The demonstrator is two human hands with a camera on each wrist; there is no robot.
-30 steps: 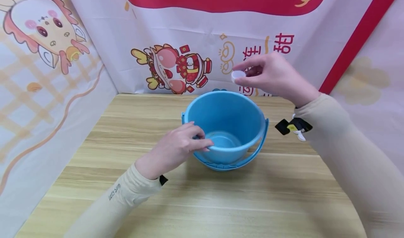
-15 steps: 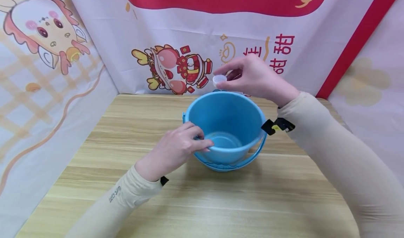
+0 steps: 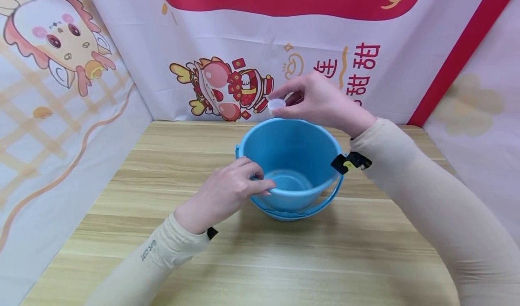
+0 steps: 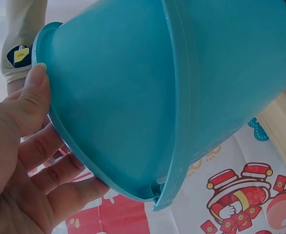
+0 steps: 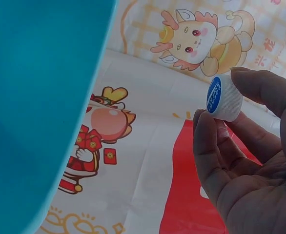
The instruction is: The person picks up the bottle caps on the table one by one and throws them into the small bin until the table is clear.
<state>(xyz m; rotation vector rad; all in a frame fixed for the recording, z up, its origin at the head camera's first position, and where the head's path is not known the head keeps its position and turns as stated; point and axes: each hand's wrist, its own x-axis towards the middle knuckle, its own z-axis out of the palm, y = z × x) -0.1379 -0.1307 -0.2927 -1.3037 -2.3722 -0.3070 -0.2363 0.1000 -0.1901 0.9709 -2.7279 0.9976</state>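
Note:
A blue bucket (image 3: 292, 150) stands on the table, its handle (image 3: 313, 212) hanging down along the near side. My left hand (image 3: 229, 188) grips the bucket's near left rim, thumb on one side and fingers on the other, as the left wrist view also shows. Above the far rim, my right hand (image 3: 321, 100) pinches a small white bottle cap (image 3: 276, 105) between thumb and fingers. In the right wrist view the cap (image 5: 224, 98) has ridged sides and a blue printed top. From the head view its hollow side faces up.
The wood-grain table (image 3: 162, 161) reaches back to a white printed cloth (image 3: 252, 26) with a red area. Another printed cloth (image 3: 61, 116) hangs along the left side. A black and yellow wrist piece (image 3: 350, 162) sits on the right sleeve.
My right hand has carried the bottle cap leftward and slightly down, from right of the bucket's far rim to above it. The left hand and bucket have stayed in place.

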